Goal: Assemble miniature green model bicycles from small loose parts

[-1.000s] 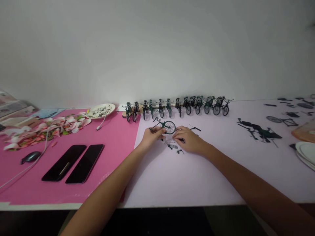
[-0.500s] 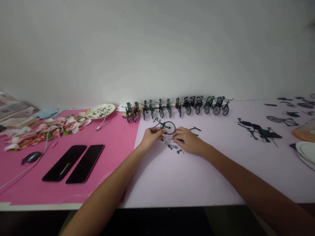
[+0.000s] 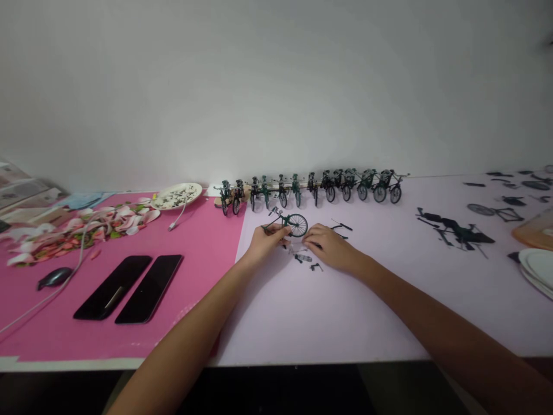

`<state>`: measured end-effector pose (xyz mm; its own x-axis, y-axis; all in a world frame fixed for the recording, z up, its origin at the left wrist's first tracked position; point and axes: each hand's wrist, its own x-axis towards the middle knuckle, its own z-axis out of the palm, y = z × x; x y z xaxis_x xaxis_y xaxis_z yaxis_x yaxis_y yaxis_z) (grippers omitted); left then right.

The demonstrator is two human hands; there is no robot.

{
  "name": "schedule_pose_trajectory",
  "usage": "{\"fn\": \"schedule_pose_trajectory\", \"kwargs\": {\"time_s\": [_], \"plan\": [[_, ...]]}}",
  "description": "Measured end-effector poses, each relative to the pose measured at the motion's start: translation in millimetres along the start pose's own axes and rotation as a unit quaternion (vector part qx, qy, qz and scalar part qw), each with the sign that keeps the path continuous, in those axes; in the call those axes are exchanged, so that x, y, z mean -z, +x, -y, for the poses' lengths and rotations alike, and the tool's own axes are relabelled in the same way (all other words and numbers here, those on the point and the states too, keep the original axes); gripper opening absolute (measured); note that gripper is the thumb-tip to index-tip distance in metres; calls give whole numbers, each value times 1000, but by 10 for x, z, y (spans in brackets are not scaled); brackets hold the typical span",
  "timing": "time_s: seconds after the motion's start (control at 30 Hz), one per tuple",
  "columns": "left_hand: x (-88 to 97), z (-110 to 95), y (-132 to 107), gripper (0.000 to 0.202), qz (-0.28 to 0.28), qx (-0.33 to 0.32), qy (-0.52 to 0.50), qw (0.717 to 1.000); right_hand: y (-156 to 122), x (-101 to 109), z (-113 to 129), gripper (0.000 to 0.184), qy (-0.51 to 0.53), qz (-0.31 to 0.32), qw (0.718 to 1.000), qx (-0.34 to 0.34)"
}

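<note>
Bicycle model (image 3: 285,221) up in the left hand (image 3: 264,241), over the lavender surface (image 3: 337,317)
Thumb and fingers pinch its frame, while the right hand (image 3: 330,246) bunches its fingertips just beside the spoked wheel (image 3: 298,225); whether they grip a part, cannot tell! It looks light and stiff, spokes likely fragile, so the frame seems the safer hold, loose parts (image 3: 305,258) lying just below

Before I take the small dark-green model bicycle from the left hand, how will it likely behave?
The dark-green model bicycle in the left hand is probably light, being so slender. Its thin frame looks stiff but perhaps fragile. Its round spoked wheel may roll if pushed.
</note>
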<state>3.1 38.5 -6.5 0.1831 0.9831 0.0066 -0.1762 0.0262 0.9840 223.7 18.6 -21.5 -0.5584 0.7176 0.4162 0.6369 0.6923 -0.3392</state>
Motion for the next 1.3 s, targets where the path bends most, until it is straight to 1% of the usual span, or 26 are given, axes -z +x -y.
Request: {"fn": "schedule_pose_trajectory", "kwargs": {"time_s": [0.23, 0.4, 0.5, 0.6, 0.7, 0.8, 1.0, 1.13, 1.3], "plan": [[7, 13, 2, 38, -4, -3, 0, 1000, 4, 43, 38, 27, 28, -3, 999, -23], [0, 0, -2, 38, -5, -6, 4, 1000, -24, 84, -14, 28, 45, -28, 998, -18], [-10, -13, -8, 39, -2, -7, 3, 1000, -24, 63, -65, 26, 21, -43, 999, -1], [-20, -25, -18, 39, 4, -7, 0, 1000, -12, 23, -95, 24, -34, -53, 998, 3], [-26, -29, -23, 40, 2, -6, -6, 1000, 4, -11, -97, 24, -89, -50, 995, 2], [-30, -24, -18, 41, -3, -6, -9, 1000, 17, -46, -96, 23, -120, -39, 992, 5], [-34, -19, -13, 43, -1, -8, -9, 1000, 34, -110, -125, 15, -126, -34, 991, -6], [-29, -11, -11, 43, -5, -12, -5, 1000, 63, -124, -146, 14, -130, -23, 991, -11], [-14, -2, 0, 45, -30, -19, -5, 999, 81, -95, -138, 19, -106, -45, 991, -60]]}}
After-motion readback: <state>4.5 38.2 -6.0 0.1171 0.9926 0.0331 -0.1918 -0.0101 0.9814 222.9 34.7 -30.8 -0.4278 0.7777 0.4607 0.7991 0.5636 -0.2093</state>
